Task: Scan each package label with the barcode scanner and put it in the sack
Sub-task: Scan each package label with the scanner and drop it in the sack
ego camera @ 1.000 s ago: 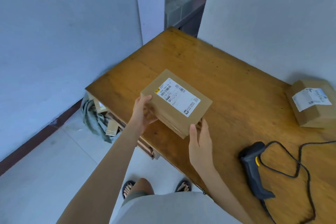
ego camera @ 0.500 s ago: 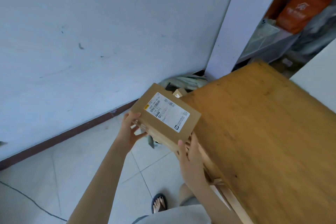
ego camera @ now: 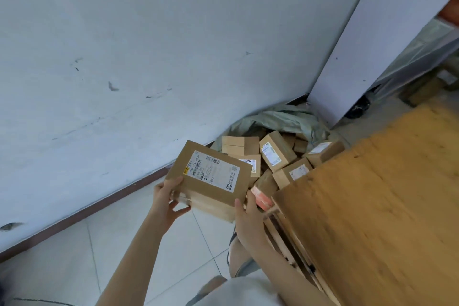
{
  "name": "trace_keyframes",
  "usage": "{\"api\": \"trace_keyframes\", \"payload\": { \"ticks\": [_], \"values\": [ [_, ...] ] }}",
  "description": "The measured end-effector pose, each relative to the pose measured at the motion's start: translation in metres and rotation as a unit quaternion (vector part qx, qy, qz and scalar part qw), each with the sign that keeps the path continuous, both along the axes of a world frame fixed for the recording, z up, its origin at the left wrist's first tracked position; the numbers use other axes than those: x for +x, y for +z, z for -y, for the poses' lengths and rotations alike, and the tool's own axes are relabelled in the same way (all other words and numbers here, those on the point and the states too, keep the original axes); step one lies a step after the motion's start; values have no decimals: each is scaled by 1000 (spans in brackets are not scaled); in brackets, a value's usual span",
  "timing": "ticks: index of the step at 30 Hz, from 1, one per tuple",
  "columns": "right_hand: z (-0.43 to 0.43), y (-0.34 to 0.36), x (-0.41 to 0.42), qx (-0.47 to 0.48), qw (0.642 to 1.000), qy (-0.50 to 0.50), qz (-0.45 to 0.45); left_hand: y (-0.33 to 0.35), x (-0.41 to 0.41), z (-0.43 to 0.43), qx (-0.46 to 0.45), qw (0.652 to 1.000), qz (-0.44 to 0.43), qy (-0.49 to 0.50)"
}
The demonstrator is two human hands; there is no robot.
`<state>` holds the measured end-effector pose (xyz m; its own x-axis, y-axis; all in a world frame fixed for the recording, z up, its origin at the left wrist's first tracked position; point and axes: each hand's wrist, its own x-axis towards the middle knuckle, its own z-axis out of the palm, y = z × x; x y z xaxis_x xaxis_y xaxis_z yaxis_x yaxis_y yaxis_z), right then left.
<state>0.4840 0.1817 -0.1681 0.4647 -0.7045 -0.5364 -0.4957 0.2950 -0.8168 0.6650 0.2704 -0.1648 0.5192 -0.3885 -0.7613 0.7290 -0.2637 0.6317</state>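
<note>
Holds a flat brown package (ego camera: 216, 196) in the air between both hands, above the tiled floor (ego camera: 74, 256) and just left of the near-left corner of the wooden table (ego camera: 372, 218). Grips its left end with the left hand (ego camera: 165, 202), fingers up on the left corner, thumb tucked beneath the near edge. Clasps its near right corner with the right hand (ego camera: 248, 213), thumb lying up along the near side face, the other fingers curled round the corner and mostly hidden. Carries the white label (ego camera: 212, 171) on the upward face, tilted slightly toward the camera, print too small to read. Hangs just short of the grey-green sack (ego camera: 278, 119), set open on the floor farther off, in the corner between the pale scuffed wall (ego camera: 124, 57) and the left edge of the table. Shows, inside that sack, a heap of smaller brown boxes (ego camera: 277, 154), several with white labels, lying at odd angles against one another. Touches none of them, as far as visible.
</note>
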Motion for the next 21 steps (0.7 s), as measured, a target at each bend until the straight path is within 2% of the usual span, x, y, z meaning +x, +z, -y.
{"api": "trace_keyframes", "payload": {
  "ticks": [8, 14, 17, 19, 21],
  "values": [
    [71, 1, 66, 33, 996, -75, -44, -18, 71, 83, 48, 996, -40, -60],
    [121, 13, 109, 13, 980, -188, -67, -21, 112, 168, 50, 988, -44, -137],
    [150, 23, 130, -4, 955, -287, -72, -17, 131, 224, 34, 973, -37, -225],
    [173, 31, 139, -28, 932, -353, -72, -6, 139, 267, -20, 957, -45, -286],
    [199, 40, 141, -52, 902, -424, -68, 8, 142, 310, -66, 920, -46, -384]
  ]
}}
